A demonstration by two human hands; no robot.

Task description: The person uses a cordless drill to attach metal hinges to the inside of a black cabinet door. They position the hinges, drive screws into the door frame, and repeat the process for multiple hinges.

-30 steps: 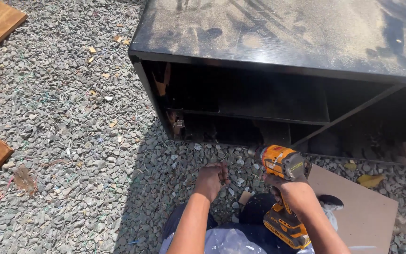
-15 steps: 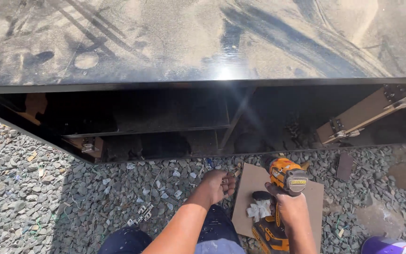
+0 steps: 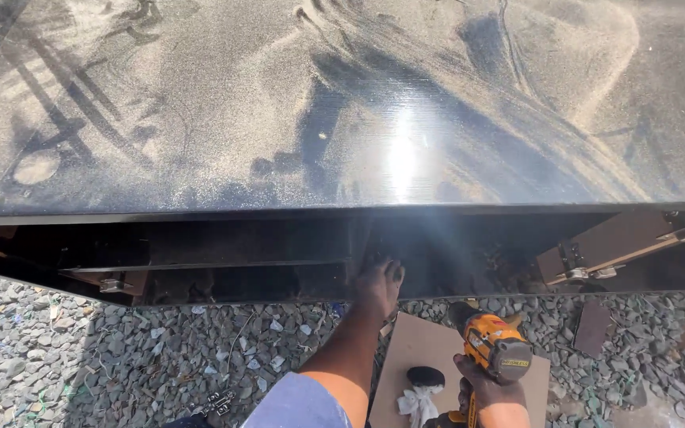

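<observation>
The right hand [image 3: 487,387] is gripping a yellow drill [image 3: 495,349] over the cardboard [image 3: 422,349] on the gravel [image 3: 81,357], while the left hand [image 3: 380,285], fingers spread, is reaching into the dark cabinet [image 3: 342,103] under its front edge.

- Label [image 3: 511,364]: small dark plate with pale lettering on the round rear cap of the yellow drill [image 3: 495,346], lower right.
- No packages, signs or screens visible.
</observation>
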